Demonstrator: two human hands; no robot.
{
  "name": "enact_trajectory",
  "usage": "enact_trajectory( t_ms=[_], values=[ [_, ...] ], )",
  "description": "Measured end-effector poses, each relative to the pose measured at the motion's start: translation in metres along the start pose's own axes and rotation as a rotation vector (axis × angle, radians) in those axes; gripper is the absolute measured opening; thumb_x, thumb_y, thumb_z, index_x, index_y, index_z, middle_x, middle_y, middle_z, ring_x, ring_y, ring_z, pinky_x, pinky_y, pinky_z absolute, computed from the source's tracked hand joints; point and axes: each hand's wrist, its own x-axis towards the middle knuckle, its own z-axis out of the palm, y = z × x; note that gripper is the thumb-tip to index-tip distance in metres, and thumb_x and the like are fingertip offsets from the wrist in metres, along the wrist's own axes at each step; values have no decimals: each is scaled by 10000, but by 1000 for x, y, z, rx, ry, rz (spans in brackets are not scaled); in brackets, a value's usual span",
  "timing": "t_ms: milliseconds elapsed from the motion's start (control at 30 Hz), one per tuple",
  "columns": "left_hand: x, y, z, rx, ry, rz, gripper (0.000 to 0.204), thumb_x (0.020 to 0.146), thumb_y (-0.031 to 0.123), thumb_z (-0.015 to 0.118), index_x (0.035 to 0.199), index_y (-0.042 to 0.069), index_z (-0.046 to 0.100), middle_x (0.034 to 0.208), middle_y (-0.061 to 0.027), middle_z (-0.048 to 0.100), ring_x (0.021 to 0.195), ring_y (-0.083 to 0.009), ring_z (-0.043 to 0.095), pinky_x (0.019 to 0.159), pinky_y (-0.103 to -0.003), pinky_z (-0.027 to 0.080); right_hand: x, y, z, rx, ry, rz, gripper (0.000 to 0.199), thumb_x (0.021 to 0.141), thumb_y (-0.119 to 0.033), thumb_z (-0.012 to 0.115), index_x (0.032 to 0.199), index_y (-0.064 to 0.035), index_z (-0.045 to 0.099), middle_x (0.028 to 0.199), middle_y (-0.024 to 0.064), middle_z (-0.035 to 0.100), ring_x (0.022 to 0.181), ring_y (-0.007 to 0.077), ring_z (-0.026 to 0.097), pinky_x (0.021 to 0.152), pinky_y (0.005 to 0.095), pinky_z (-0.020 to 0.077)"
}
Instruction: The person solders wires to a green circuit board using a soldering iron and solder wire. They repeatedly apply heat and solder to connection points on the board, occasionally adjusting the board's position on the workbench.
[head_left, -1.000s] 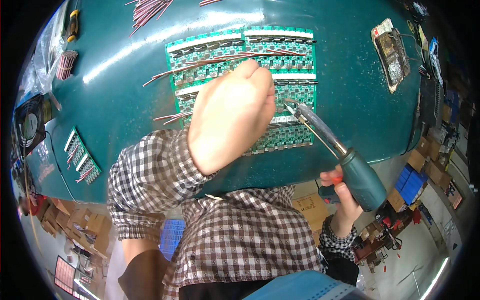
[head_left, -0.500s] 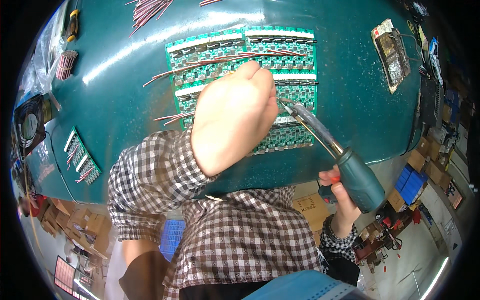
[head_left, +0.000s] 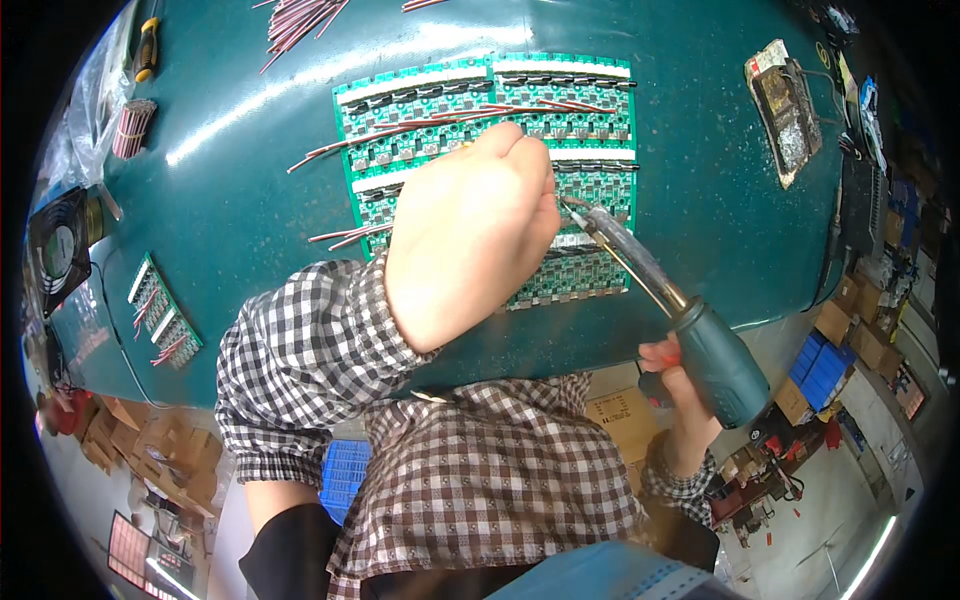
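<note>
Over the middle of a panel of green circuit boards (head_left: pixel 595 120), my left hand (head_left: pixel 470 235) is closed, its fingers curled down. What it pinches is hidden beneath the knuckles. My right hand (head_left: pixel 690 405) grips the dark green handle of a soldering gun (head_left: pixel 728 362). The gun's long metal barrel slants up and left, and its tip is just beside my left fingers, over the boards. Red-and-black wires (head_left: pixel 420 122) lie across the upper boards, and a few wire ends (head_left: pixel 350 236) stick out left of my left hand. White strips and black wires run along the board rows.
A small board with wires (head_left: pixel 165 312) lies at the left, near a fan (head_left: pixel 62 245). Bundled wires (head_left: pixel 132 130), a screwdriver (head_left: pixel 147 50) and loose wires (head_left: pixel 298 28) are farther back. At right sits a stained block (head_left: pixel 782 115). The green table's (head_left: pixel 700 200) near edge runs before me.
Almost nothing differs. My left hand has shifted very slightly to the right, while the soldering gun stays at nearly the same place with its tip over the boards.
</note>
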Motion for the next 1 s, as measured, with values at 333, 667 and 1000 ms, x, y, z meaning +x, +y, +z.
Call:
enact_trajectory(
  t_ms=[333, 667, 1000],
  values=[
    [0, -2, 1, -8, -8, 11, 110, 715, 21, 655, 753, 44, 554, 737, -84, 563, 639, -247, 597, 562, -334, 471, -1, 2, -2, 74, -11, -9, 472, 793, -146, 716, 1156, 81, 518, 912, 190, 661, 812, 282, 675, 709, 371, 567],
    [0, 2, 1, 24, -7, -14, 112, 715, 18, 655, 751, 45, 553, 732, -84, 559, 632, -243, 595, 558, -335, 469, -4, 11, -12, 17, -58, -37, 618, 750, -50, 773, 1248, 55, 422, 927, 172, 665, 835, 238, 677, 773, 367, 551],
    [-1, -1, 3, 5, 12, 0, 111, 713, 15, 653, 747, 44, 551, 736, -87, 563, 633, -248, 593, 560, -337, 471, -2, 9, -13, -56, -74, -28, 583, 732, -62, 794, 1196, 59, 462, 912, 169, 672, 806, 216, 683, 747, 342, 557]
  ],
)
